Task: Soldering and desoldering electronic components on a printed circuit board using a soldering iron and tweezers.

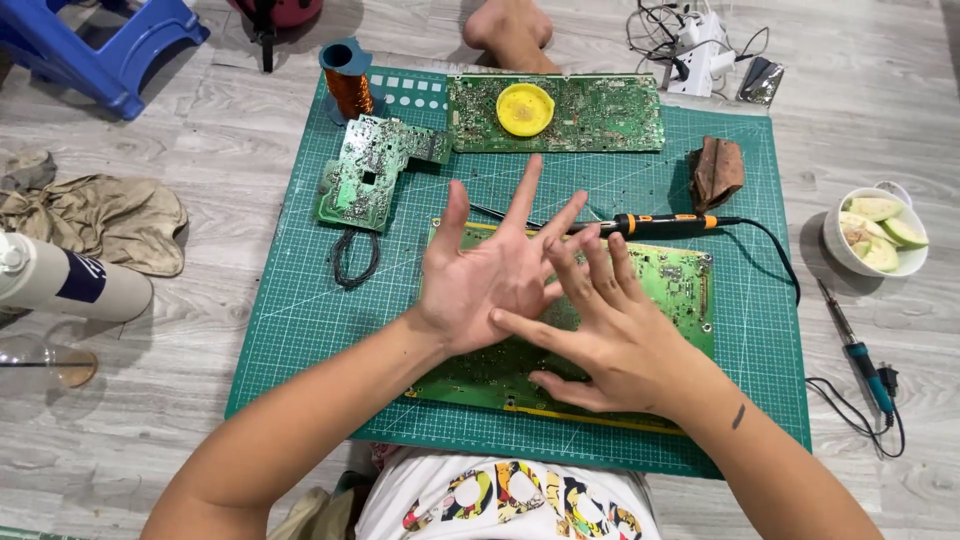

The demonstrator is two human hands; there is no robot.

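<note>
My left hand point(490, 275) is palm up with fingers spread wide, holding nothing. My right hand point(600, 330) lies across it, its fingers resting on the left palm and fingers. Both hover over a large green circuit board point(680, 290) lying on the green cutting mat point(290, 300). A black and orange soldering iron point(660, 224) lies just beyond my fingertips at the board's far edge, its cord running right.
A long circuit board point(600, 115) with a yellow disc point(525, 108) lies at the mat's far edge, beside a smaller board point(365, 170) and a copper wire spool point(348, 85). A brown rag point(716, 170), a bowl of fruit slices point(880, 232), a second iron point(862, 355), a blue stool point(100, 50).
</note>
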